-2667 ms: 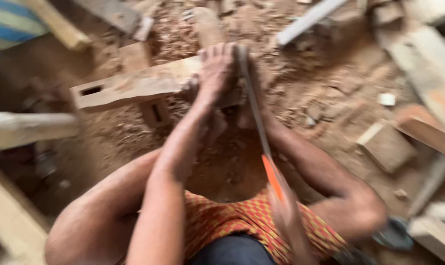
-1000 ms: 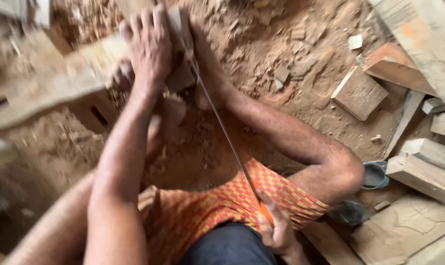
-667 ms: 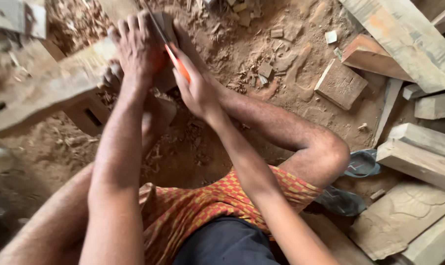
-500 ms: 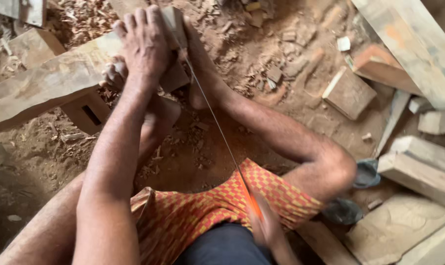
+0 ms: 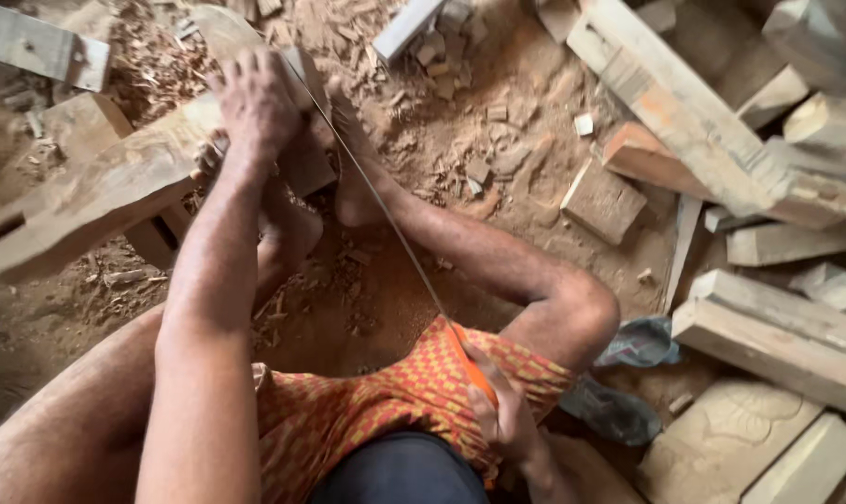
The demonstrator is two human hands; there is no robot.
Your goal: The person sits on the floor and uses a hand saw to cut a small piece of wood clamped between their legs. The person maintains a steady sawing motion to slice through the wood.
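Item: hand saw [image 5: 386, 219], thin blade w/ orange handle, run diagonally from the wood beam [image 5: 115, 191] at upper left down to the lap.

- Left hand [image 5: 255, 103]: laid flat on top of the beam, fingers spread and pressed down; nothing pinched. Beam is also braced by a foot [image 5: 353, 177] just beside the blade.
- Right hand [image 5: 502, 415]: grip closed round the orange handle, near the patterned orange cloth [image 5: 386, 401] at the waist.
- Saw location: blade tip end at the beam's far edge, by the left hand; handle end low, close to the body.
- Handling (judged): blade narrow and springy, liable to bend if pushed off-line; best held at handle only. Beam looks heavy, stiff, rough-surfaced, unlikely to slip; to be held from above, well apart from the cut.
- Surroundings: floor [image 5: 498, 140] covered w/ sawdust and chips; offcut blocks and planks [image 5: 768, 345] piled at right; a carved panel [image 5: 722, 439] lower right.
- Not made out: the cut itself and blade teeth, hidden behind left hand; beam's left end cropped; handle shape mostly covered by fingers.
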